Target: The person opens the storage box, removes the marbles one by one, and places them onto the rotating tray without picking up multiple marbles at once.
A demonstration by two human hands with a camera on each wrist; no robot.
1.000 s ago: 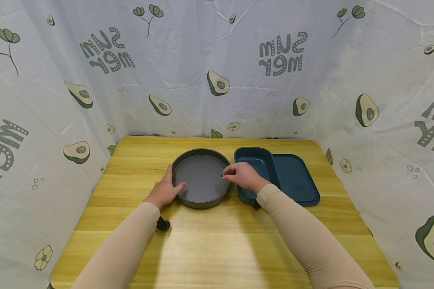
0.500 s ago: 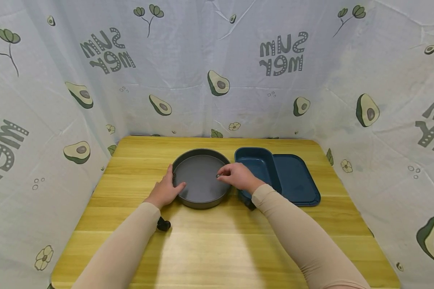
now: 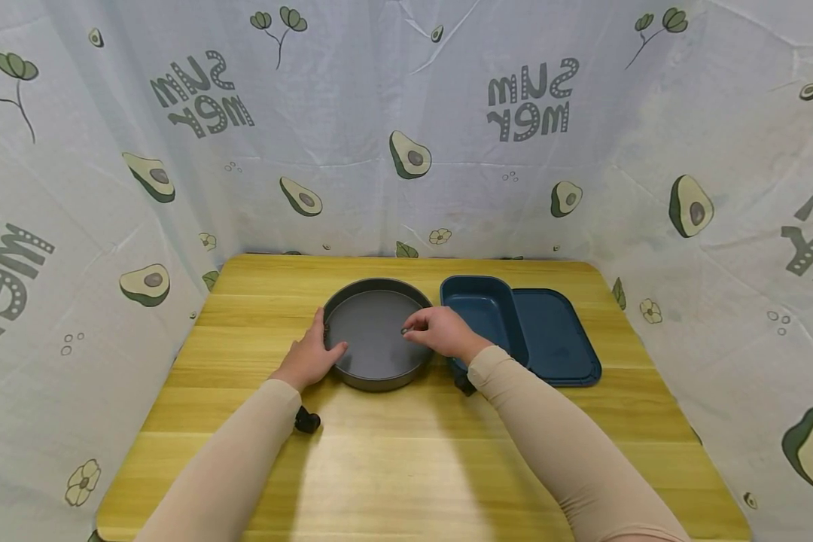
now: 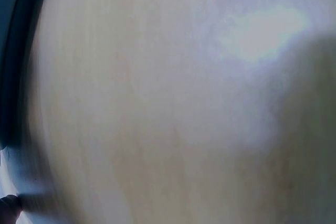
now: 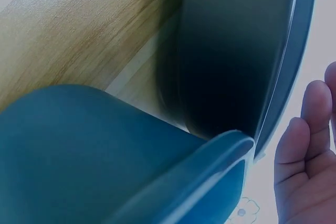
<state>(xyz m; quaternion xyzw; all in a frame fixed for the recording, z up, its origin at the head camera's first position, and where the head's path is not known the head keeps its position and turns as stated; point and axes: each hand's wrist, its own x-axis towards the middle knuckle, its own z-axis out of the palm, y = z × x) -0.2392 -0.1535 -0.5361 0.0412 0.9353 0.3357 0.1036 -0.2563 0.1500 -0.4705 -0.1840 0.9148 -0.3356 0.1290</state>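
Observation:
A round dark grey baking pan (image 3: pixel 379 369) stands on the table, its wall filling the left edge of the left wrist view. My left hand (image 3: pixel 308 357) holds the pan's left side, thumb over the rim and fingers along the outer wall. Above the right part of the pan, my right hand (image 3: pixel 440 331) pinches a tiny dark thing (image 3: pixel 404 330) between thumb and fingertips; its kind is too small to tell. Curled fingers (image 5: pixel 310 145) show at the right of the right wrist view, with the pinched thing out of sight there.
Close to the pan's right stands a deep blue rectangular box (image 3: pixel 477 283), partly under my right forearm. A flat blue lid (image 3: pixel 555 339) lies beside it. The wooden table (image 3: pixel 379 467) ends at a printed curtain (image 3: pixel 352 113) behind.
My right hand has moved slightly left, farther in over the pan, carrying the tiny dark thing. The left hand, pan, box and lid have stayed put.

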